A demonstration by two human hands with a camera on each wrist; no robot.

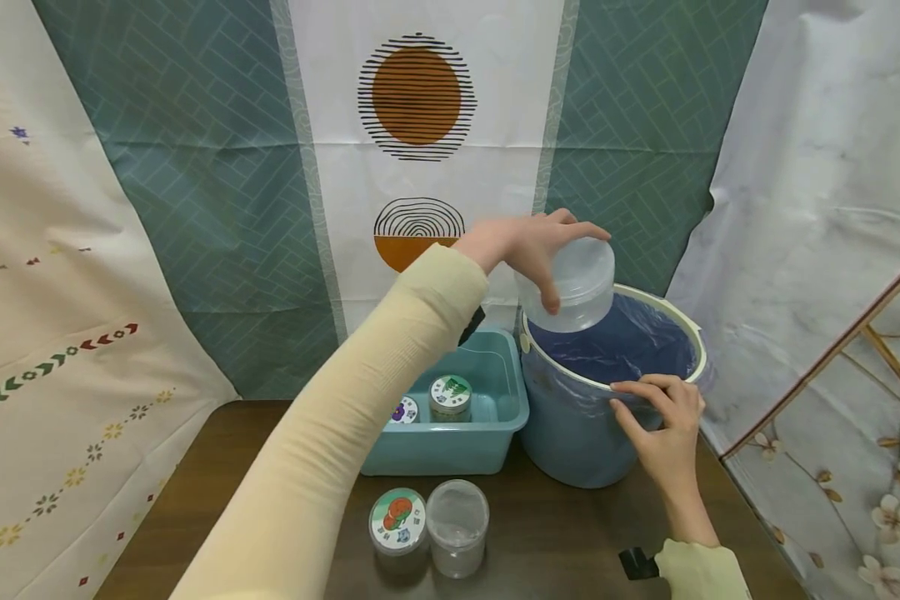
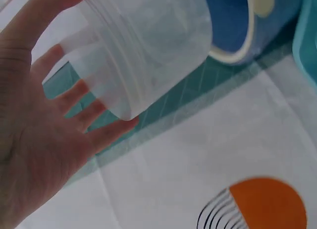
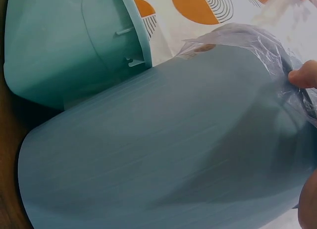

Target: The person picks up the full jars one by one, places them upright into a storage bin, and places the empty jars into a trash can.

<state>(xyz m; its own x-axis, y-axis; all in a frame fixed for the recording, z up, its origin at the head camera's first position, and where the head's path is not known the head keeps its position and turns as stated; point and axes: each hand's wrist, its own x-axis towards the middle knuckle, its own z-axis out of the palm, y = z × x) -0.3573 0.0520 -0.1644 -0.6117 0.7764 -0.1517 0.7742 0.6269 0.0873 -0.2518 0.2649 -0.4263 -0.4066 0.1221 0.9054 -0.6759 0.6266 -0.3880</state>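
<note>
In the head view my left hand (image 1: 536, 250) grips a clear plastic jar (image 1: 581, 279), tilted above the left side of the trash bin (image 1: 581, 433). The left wrist view shows the fingers spread along the see-through wall of this jar (image 2: 153, 46), with the thumb on its other side. Nothing coloured shows inside. My right hand (image 1: 663, 425) pinches the bin's near rim, where a thin clear liner (image 3: 247, 38) folds over the edge. In the right wrist view, a fingertip (image 3: 304, 75) presses on that liner, and the rest of the hand is mostly out of frame.
A teal basin (image 1: 438, 450) stands left of the bin, holding a jar with a green-leaf label (image 1: 450, 396) and one with a purple label (image 1: 405, 410). In front, a tomato-labelled jar (image 1: 398, 525) stands beside a clear container (image 1: 457, 529) on the brown table (image 1: 555, 542).
</note>
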